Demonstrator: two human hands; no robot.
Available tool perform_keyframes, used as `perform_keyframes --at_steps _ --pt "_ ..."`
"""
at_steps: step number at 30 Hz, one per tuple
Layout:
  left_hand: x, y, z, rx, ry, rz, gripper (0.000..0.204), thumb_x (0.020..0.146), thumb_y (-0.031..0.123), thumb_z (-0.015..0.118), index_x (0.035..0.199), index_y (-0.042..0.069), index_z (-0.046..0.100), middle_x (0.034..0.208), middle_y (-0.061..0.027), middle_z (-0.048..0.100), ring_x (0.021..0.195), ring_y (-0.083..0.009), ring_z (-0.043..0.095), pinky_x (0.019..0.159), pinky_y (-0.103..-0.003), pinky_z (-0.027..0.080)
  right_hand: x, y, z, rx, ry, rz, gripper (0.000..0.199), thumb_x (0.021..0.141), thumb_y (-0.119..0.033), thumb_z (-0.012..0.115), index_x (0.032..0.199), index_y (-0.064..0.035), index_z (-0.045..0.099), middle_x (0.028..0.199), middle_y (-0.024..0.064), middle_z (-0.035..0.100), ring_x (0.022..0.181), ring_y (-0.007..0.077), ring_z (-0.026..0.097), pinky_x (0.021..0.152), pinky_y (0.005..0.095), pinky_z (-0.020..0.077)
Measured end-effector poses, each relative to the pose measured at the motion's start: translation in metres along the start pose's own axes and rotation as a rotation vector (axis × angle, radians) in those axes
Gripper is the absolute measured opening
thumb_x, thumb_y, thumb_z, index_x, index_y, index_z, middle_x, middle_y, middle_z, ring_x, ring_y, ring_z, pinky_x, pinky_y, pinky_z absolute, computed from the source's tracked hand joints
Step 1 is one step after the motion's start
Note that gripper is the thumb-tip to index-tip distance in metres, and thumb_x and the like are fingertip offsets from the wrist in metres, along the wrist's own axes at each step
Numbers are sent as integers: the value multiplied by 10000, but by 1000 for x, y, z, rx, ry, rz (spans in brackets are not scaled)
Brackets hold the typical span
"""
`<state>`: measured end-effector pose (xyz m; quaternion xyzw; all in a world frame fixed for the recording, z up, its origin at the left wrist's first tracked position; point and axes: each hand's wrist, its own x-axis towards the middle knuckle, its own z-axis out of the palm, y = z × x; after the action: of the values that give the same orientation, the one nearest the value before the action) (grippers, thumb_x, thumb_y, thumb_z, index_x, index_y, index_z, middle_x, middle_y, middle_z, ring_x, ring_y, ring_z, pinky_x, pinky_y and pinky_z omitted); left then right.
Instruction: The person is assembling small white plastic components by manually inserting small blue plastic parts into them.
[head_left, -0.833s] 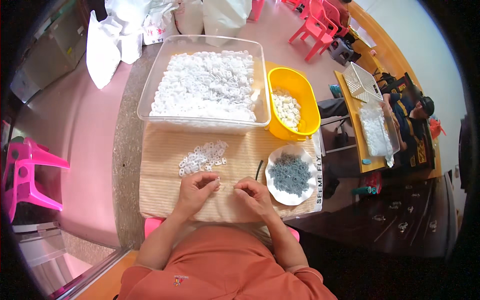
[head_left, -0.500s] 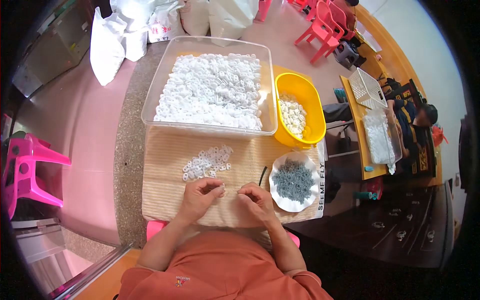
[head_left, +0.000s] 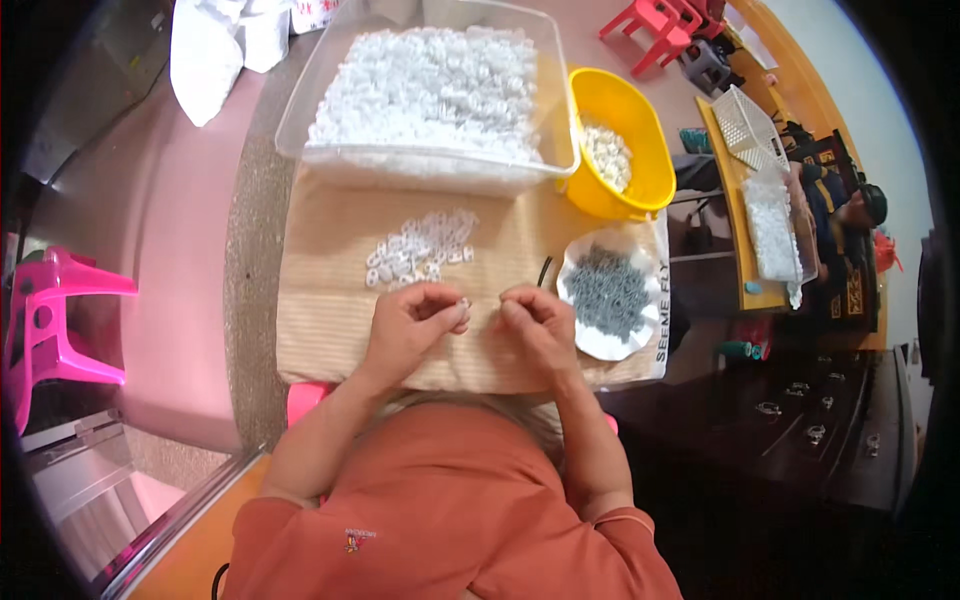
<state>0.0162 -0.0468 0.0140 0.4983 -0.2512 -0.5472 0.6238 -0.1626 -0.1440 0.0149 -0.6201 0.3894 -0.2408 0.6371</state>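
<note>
My left hand (head_left: 418, 326) is closed in a pinch just below a loose pile of small white plastic pieces with holes (head_left: 420, 247). A small white piece (head_left: 466, 302) shows at its fingertips. To its right, my right hand (head_left: 542, 325) is also pinched, thumb against fingers; whatever it may hold is too small to make out. A narrow gap separates the two hands. Close beside the right hand lies a short black strip (head_left: 545, 271). A white wavy-edged plate (head_left: 600, 346) heaped with small grey parts (head_left: 607, 290) stands to the right of that hand.
Behind the pile, a large clear bin (head_left: 430, 162) holds many white pieces, beside a yellow tub (head_left: 650, 160) of cream-white pieces. A striped cloth (head_left: 325, 300) covers the table. A pink stool (head_left: 60, 325) stands at left. Another person (head_left: 830, 215) sits at a table on the right.
My view has shifted, so the table and its things sit higher in the picture. Both hands stay pinched in front of the white pile, with a narrow gap between them.
</note>
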Motion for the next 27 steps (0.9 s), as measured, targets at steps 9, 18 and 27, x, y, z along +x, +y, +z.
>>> perform_keyframes --at_steps 9,18,27 --pt "-3 -7 -3 -201 -73 -40 154 864 20 631 1008 -33 623 888 -72 661 780 -124 644 711 -249 538 -2 1 28 313 -29 -60 111 909 -95 608 952 7 609 826 46 647 753 100 617 716 235 508" --pt "-6 -6 -1 -269 -86 -96 153 868 21 627 1006 -44 617 893 -83 657 781 -126 642 722 -249 551 -6 4 33 359 -6 -96 98 905 -64 604 944 27 610 890 39 611 781 92 597 713 226 498" --pt "-5 -10 -2 -287 -106 -104 165 854 16 644 1010 -30 615 880 -89 667 776 -134 647 726 -252 547 -10 2 38 356 4 -131 86 907 -46 597 919 36 622 901 46 605 788 98 587 726 225 491"
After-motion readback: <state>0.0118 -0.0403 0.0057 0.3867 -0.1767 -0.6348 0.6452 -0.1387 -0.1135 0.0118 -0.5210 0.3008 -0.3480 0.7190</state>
